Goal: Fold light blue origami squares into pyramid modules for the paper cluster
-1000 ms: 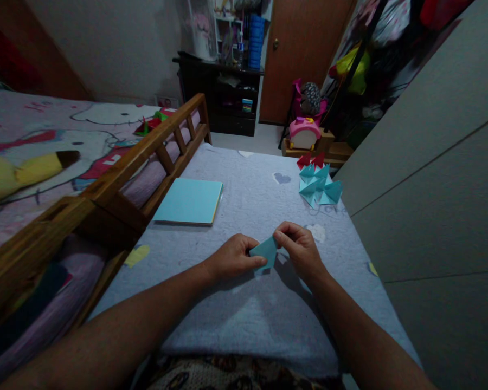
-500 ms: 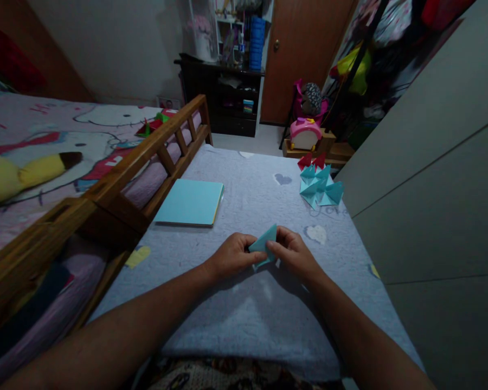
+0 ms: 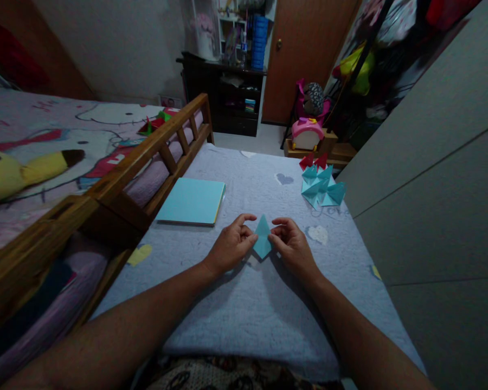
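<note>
At the near edge: patterned fabric [image 3: 228,374] between the two forearms, below the heart-print sheet [image 3: 236,319].
Left hand [image 3: 231,244]: grip pinching the left side of the folded paper [image 3: 262,238], index finger lifted clear.
Right hand [image 3: 290,244]: grip pinching the opposite side, thumb at the paper's edge.
Folded paper: pale blue, kite-shaped, long point facing away, between the hands over the sheet; contact with the cloth, cannot tell.
Blue paper stack [image 3: 193,199]: flat on the sheet, beyond the left hand, near the wooden rail [image 3: 149,144].
Blue folded pieces [image 3: 321,187]: clustered at the sheet's far right, in front of red folded pieces [image 3: 314,161].
Pink toy case [image 3: 307,135]: past the sheet's far end.
Dark cabinet [image 3: 238,125]: farther back, beside the brown door [image 3: 309,54].
</note>
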{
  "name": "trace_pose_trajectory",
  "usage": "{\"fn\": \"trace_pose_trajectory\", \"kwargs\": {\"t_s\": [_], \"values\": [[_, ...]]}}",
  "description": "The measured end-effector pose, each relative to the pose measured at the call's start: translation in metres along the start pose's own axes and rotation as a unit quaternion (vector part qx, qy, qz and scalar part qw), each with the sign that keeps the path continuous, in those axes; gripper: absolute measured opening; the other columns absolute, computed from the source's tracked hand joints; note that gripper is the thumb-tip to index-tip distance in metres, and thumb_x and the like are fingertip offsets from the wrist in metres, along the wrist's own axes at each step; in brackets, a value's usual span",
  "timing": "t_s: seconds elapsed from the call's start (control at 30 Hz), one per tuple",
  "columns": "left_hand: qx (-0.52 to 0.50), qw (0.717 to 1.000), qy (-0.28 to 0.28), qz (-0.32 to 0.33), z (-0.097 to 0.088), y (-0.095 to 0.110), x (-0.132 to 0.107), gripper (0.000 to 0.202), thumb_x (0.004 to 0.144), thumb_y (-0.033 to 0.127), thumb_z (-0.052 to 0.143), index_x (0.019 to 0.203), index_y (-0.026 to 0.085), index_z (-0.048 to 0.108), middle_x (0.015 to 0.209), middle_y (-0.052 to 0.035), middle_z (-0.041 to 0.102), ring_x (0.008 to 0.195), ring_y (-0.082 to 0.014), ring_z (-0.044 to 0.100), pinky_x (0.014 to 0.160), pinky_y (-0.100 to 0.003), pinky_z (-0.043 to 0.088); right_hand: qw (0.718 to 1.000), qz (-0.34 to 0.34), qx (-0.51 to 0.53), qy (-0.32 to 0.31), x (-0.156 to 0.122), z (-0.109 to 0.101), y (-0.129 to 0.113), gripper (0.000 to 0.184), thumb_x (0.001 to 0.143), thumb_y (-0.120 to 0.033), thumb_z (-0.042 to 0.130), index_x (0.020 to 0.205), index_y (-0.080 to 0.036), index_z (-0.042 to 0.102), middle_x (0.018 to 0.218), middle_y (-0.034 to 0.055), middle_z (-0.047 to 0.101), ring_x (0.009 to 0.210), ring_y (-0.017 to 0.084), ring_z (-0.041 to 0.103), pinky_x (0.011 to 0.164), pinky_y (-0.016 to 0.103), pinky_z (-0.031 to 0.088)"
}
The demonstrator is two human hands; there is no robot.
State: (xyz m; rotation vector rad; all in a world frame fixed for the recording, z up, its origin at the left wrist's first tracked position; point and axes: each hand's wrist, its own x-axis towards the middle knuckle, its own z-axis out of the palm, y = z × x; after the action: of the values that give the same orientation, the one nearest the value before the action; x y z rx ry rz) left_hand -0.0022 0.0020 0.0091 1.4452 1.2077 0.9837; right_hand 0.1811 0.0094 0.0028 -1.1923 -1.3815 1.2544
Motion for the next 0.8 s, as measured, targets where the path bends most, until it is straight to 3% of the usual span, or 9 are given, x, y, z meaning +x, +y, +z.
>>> {"fn": "trace_pose_trajectory", "kwargs": {"t_s": [0.2,0.37,0.5,0.63,0.8], "values": [[0.1,0.995,0.019,0.021,-0.002,0.003,-0.001,0.027,0.086,0.024,0.059,0.112,0.019,0.056,0.065,0.0058,0.06,0.054,-0.012,0.051,0.057,-0.023,0.035,0.996,-0.023,-0.084,0.007,-0.001,0.0,0.001,0.024,0.079,-0.027,0.066,0.101,-0.022,0.058,0.087,0.0015,0.065,0.075,0.017,0.062,0.072,0.032,0.048],[-0.021,1.0,0.0,0.019,-0.002,-0.004,0.001,0.034,0.086,0.028,0.062,0.118,0.02,0.052,0.074,0.0047,0.058,0.062,-0.012,0.053,0.059,-0.022,0.038,1.0,-0.019,-0.017,0.0,-0.001,0.0,0.0,0.034,0.075,-0.026,0.069,0.106,-0.024,0.055,0.089,0.0001,0.063,0.074,0.015,0.06,0.071,0.031,0.048],[-0.089,0.996,-0.022,0.021,-0.002,-0.003,0.002,0.023,0.09,0.03,0.06,0.11,0.019,0.058,0.085,-0.0005,0.062,0.076,-0.0149,0.059,0.07,-0.025,0.045,0.995,0.009,0.087,-0.038,0.0,-0.001,-0.002,0.045,0.073,-0.03,0.074,0.113,-0.025,0.054,0.086,-0.0022,0.06,0.07,0.013,0.057,0.065,0.027,0.046],[-0.021,0.998,-0.02,0.059,-0.004,-0.001,0.002,0.015,0.092,0.025,0.055,0.098,0.018,0.067,0.092,-0.004,0.066,0.086,-0.018,0.061,0.081,-0.03,0.046,0.993,0.031,0.083,-0.075,-0.002,-0.005,-0.009,0.032,0.075,-0.036,0.075,0.1,-0.023,0.061,0.074,-0.0038,0.057,0.061,0.012,0.051,0.057,0.026,0.042],[0.045,0.993,0.003,0.112,-0.005,0.001,0.002,0.019,0.092,0.02,0.054,0.101,0.019,0.071,0.096,-0.0047,0.066,0.086,-0.0176,0.059,0.082,-0.03,0.045,0.991,0.034,0.083,-0.101,-0.007,-0.006,-0.015,0.032,0.076,-0.034,0.073,0.106,-0.025,0.065,0.078,-0.0021,0.065,0.058,0.011,0.056,0.054,0.026,0.043]]}}
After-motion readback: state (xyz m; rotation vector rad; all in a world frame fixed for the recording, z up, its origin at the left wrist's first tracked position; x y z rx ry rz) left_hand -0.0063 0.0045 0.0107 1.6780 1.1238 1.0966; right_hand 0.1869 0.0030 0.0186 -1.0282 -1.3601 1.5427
